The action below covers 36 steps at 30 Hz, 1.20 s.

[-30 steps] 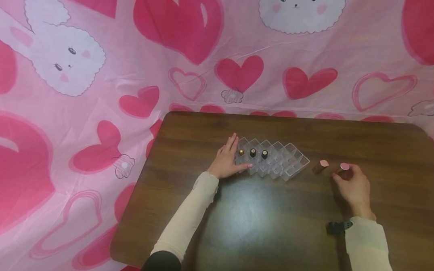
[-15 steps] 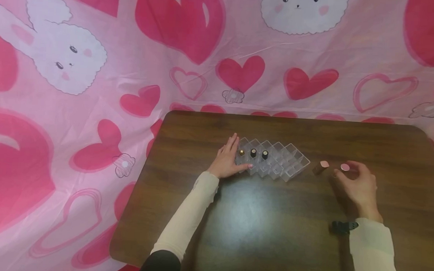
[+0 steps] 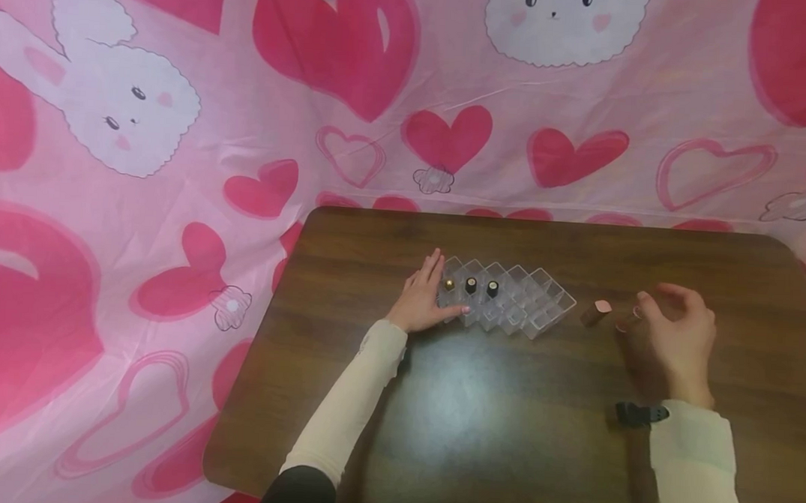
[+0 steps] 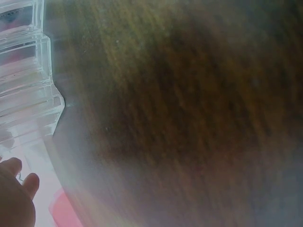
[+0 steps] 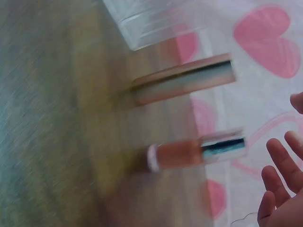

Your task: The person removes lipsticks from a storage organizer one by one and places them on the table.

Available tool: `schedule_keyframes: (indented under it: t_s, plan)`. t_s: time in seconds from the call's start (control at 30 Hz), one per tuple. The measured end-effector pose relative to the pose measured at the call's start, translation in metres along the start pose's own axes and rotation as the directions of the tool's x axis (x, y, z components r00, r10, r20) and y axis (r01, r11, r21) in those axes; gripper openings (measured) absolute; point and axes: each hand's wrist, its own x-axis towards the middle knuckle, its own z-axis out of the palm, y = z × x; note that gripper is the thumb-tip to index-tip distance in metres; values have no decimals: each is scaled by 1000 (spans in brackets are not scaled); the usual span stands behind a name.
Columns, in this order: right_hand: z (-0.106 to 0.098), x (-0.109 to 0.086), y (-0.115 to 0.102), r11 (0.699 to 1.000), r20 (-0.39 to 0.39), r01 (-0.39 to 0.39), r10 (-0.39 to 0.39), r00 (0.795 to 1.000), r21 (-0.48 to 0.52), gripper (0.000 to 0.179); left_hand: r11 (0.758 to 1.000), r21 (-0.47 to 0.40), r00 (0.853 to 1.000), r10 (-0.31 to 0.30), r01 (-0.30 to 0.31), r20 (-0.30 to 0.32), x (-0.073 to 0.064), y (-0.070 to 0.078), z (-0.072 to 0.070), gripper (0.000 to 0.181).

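My left hand (image 3: 420,293) rests against the left end of a clear plastic lipstick organizer (image 3: 542,303), fingers extended along its side and thumb at the front. Three lipsticks stand in its slots: a gold-topped lipstick (image 3: 449,283) and two black-topped ones (image 3: 471,285). On the table, right of the organizer, a rose-gold lipstick tube (image 3: 598,312) stands upright. Beside it stands a tube of lip gloss (image 5: 177,155), peach-coloured with a shiny cap, partly behind my right hand (image 3: 683,335) in the head view. The right hand's fingers are spread apart, holding nothing.
The brown wooden table (image 3: 469,434) has rounded corners. Pink cloth (image 3: 353,159) with hearts and rabbit faces hangs behind it and along its left side. The organizer's clear edge (image 4: 52,85) shows in the left wrist view.
My right hand has let go of the lip gloss and moved right and slightly up, fingers spreading. The gloss stays standing beside the rose-gold tube. My left hand has not visibly moved.
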Motion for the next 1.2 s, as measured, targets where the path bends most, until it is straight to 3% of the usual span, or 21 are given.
schedule_keyframes:
  t_s: [0.17,0.33,0.57,0.67,0.77,0.9,1.0,1.1,1.2]
  plan:
    - [1,-3,-15,999,-106,41,-38,994,29,43,1000,2,1000,0,0,4,-1,0,0,109]
    - [3,-8,-29,992,-139,120,-113,984,39,39,1000,-7,1000,0,0,6,-2,0,0,108]
    - [12,-17,-45,989,-26,148,-147,989,16,43,1000,0,1000,-3,3,10,-2,0,1,108]
    - [20,-20,-51,974,19,228,-228,973,9,43,1000,-9,1000,1,-1,2,-2,0,0,109]
    - [30,-23,-55,940,37,341,-341,939,17,40,1000,-6,1000,6,-6,-7,-1,0,0,111]
    - [45,-29,-60,906,101,423,-424,900,37,38,1000,-2,1000,4,-4,-6,-1,0,0,110]
    - [60,-34,-62,866,138,496,-500,855,65,35,1000,-2,1000,4,-4,-5,-1,-1,0,109]
    - [75,-39,-65,810,156,581,-585,796,78,31,1000,-5,1000,6,-6,-8,-1,-1,0,110]
    - [87,-44,-68,782,187,619,-620,762,72,30,1000,-7,1000,10,-10,-13,0,-1,0,111]
